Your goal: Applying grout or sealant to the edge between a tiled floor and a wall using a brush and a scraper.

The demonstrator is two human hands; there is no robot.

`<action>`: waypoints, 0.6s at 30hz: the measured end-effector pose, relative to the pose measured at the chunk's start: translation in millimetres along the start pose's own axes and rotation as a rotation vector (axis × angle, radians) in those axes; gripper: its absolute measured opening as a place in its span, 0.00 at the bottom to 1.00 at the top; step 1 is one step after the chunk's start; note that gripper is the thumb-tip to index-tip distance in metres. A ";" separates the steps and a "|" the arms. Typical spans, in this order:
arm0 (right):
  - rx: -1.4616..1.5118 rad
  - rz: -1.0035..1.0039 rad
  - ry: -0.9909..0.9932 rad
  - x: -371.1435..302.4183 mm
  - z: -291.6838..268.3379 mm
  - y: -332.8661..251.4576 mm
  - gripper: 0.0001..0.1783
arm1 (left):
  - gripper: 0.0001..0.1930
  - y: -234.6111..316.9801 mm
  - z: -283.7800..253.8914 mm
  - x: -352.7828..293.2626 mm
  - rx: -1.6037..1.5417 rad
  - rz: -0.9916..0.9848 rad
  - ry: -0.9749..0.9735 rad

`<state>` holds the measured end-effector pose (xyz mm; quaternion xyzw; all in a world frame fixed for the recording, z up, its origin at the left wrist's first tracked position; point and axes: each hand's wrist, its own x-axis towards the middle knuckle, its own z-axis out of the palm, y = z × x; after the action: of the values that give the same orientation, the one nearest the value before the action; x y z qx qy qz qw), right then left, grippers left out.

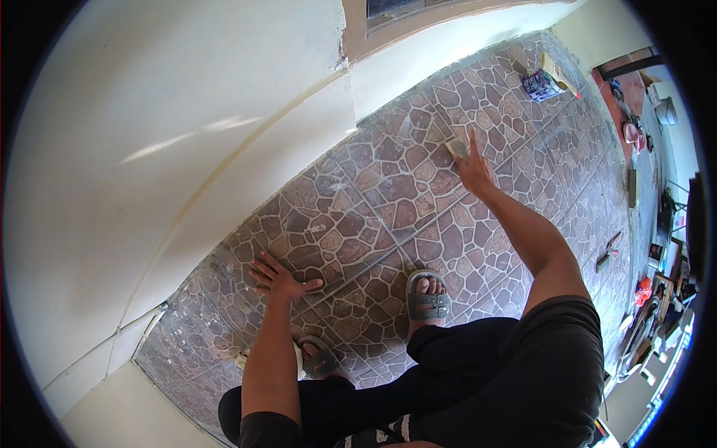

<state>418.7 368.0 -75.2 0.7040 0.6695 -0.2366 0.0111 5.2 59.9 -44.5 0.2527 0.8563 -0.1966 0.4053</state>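
My right hand [476,170] reaches far out over the stone-patterned tile floor [403,209]. Its fingers hold a small flat beige piece [456,147] low against the tiles; I cannot make out if it is a scraper blade or a pad. One finger points forward, off the piece. Closer to the wall, my left hand [278,284] lies flat on the floor with the fingers spread, holding nothing. Whitish smears and specks mark the tiles around both hands.
A pale wall [187,164] runs along the left. A blue-and-white container [543,85] with a beige thing across it stands at the far right. A tool [609,254] lies at the right, near assorted clutter [657,299]. My sandalled feet [428,299] are on the tiles.
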 end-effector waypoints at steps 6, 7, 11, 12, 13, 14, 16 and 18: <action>0.105 -0.218 0.058 12.8 -1.9 18.5 0.26 | 0.92 7.0 0.6 -1.5 0.000 0.009 -0.005; 0.060 -0.163 0.025 18.6 -7.5 0.3 0.24 | 0.92 6.3 -2.2 -2.9 0.002 0.003 -0.005; 0.016 -0.197 -0.008 50.2 -17.9 -7.7 0.22 | 0.92 9.1 -2.2 -3.2 -0.009 0.007 -0.010; 0.013 -0.201 -0.019 43.9 -15.2 -4.0 0.21 | 0.92 7.7 -1.7 -0.8 0.001 -0.009 -0.020; 0.012 -0.206 -0.016 41.0 -10.4 -0.5 0.21 | 0.92 8.0 -1.5 0.7 -0.003 -0.009 -0.018; 0.005 -0.210 0.012 38.6 -8.7 7.3 0.21 | 0.92 10.5 -0.4 -1.9 -0.004 0.001 -0.019; -0.006 -0.215 0.037 42.3 -11.4 10.8 0.21 | 0.92 14.3 0.2 -5.8 -0.007 0.010 -0.025; 0.024 -0.157 0.009 43.4 -17.0 -5.3 0.21 | 0.92 10.0 -3.3 -6.4 0.000 0.013 -0.004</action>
<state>418.7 415.0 -73.5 0.6503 0.7200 -0.2417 -0.0189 12.7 68.0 -38.8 0.2575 0.8539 -0.1944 0.4084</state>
